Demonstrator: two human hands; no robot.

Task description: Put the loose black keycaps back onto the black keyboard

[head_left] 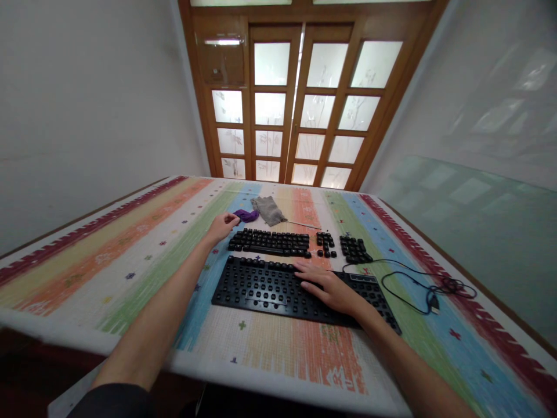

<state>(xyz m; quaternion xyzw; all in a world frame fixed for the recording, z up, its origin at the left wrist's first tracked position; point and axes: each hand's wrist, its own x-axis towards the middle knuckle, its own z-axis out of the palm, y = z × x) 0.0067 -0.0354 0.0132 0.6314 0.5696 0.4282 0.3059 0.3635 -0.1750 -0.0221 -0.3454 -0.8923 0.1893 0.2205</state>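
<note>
A black keyboard base (261, 290) lies on the tablecloth, most of its key posts bare, with a row of keycaps along its top edge. Across it rests my right hand (326, 284), fingers stretched out and fingertips at the end of that row. My left hand (223, 226) is beyond the keyboard's left end, thumb and fingers pinched together; what is between them, if anything, I cannot make out. Just right of those fingertips is a bunched purple cloth or band (246, 216). Loose black keycaps (272, 241) are laid out in keyboard order behind the base.
A grey cloth (270, 210) lies behind the keycaps, with a thin metal rod (302, 224) beside it. More keycaps (354, 249) sit at the right. The coiled USB cable (448, 285) spreads rightward. Walls flank the table, with wooden glazed doors (300, 104) beyond.
</note>
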